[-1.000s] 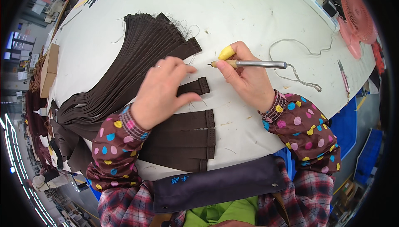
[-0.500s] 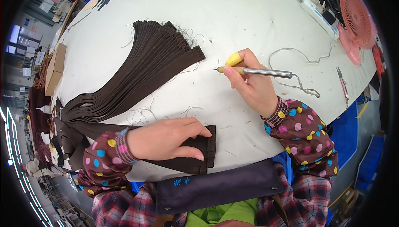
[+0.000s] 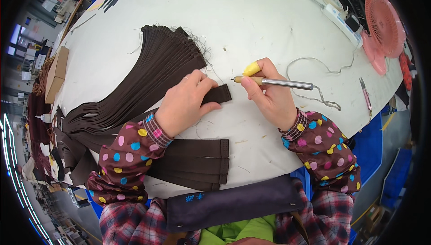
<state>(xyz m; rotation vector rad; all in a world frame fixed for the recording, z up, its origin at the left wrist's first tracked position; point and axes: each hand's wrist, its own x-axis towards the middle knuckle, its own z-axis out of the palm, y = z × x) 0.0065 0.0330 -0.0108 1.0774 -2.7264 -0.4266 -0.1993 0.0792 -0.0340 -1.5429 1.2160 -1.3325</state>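
My left hand [image 3: 184, 99] is closed on a dark brown fabric strip [image 3: 220, 94], its stitched end sticking out to the right past thumb and fingers. Just above lies a fanned stack of like strips [image 3: 166, 61], with loose threads curling from the far ends. My right hand [image 3: 273, 94], a yellow cover on one finger, pinches a corded, pen-shaped tool [image 3: 287, 83] resembling a soldering iron. Its thin dark tip points left, a little way from the strip's end. Closer to me, more strips [image 3: 197, 159] lie flat with their ends roughly together.
Behind the right hand a grey cord [image 3: 330, 71] loops over the white table [image 3: 260, 16]. At the right are tweezers-like pink snips [image 3: 366, 94], a power strip [image 3: 342, 24] and a pink fan [image 3: 384, 27]. A cardboard box [image 3: 57, 74] stands at the left edge.
My left hand has moved up from the near strips to the fanned stack and taken a strip from it, its end drawn toward the tool. My right hand has barely moved.
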